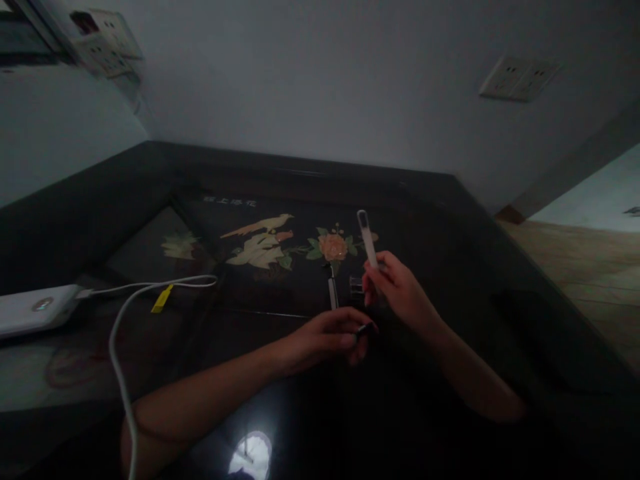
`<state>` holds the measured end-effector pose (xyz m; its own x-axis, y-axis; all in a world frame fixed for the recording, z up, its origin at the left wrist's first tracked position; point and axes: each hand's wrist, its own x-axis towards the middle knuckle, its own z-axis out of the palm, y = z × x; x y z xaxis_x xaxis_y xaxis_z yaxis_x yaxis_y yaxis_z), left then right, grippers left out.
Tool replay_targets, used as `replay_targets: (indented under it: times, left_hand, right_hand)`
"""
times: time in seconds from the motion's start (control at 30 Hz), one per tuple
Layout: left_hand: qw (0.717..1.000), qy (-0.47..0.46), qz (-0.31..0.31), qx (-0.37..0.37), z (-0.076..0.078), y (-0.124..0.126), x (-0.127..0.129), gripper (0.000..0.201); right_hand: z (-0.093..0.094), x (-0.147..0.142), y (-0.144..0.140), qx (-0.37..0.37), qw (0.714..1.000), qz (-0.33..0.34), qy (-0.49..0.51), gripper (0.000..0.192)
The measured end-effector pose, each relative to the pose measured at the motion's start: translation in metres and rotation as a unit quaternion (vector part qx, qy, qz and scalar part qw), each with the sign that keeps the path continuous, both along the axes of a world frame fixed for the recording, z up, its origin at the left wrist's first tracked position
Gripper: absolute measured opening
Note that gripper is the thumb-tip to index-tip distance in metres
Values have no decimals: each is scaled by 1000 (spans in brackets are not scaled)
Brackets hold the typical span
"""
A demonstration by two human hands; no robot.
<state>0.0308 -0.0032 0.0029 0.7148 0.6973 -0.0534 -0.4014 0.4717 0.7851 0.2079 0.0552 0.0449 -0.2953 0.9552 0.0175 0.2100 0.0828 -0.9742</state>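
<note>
My right hand holds a slim pale stick-shaped thing, like a clear pen barrel or cap, pointing up and away over the dark glossy table. My left hand rests low on the table with its fingers closed on a small dark piece; what it is I cannot tell. Between the hands a thin light rod lies on the table, beside a small clear piece.
The tabletop bears an inlaid bird-and-flower picture. At the left edge lies a white power bank, with a white cable and a yellow tag. Wall sockets sit on the back wall. Wooden floor lies to the right.
</note>
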Motion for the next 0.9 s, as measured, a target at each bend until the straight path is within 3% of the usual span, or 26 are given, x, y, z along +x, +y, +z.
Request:
replay_targets:
  times: [0.13, 0.23, 0.37, 0.5, 0.67, 0.9]
  left_hand:
    - [968, 146, 170, 110, 4, -6, 5, 46]
    - [932, 235, 202, 189, 9, -13, 11, 44]
    - [883, 336, 237, 227, 19, -15, 21, 41]
    - [862, 371, 247, 241, 20, -12, 25, 38]
    - [844, 413, 178, 292, 4, -15, 20, 38]
    - [836, 418, 154, 321, -4, -19, 15, 40]
  right_hand:
    - [-10, 31, -44, -49, 993, -99, 31, 21]
    - [-17, 34, -68, -94, 988, -111, 45, 21]
    - [-17, 28, -78, -111, 991, -70, 34, 22]
    - [-15, 24, -79, -130, 991, -30, 14, 25]
    - [-18, 23, -80, -158, 987, -4, 33, 35]
    - [-19, 21, -80, -173, 985, -1, 11, 23]
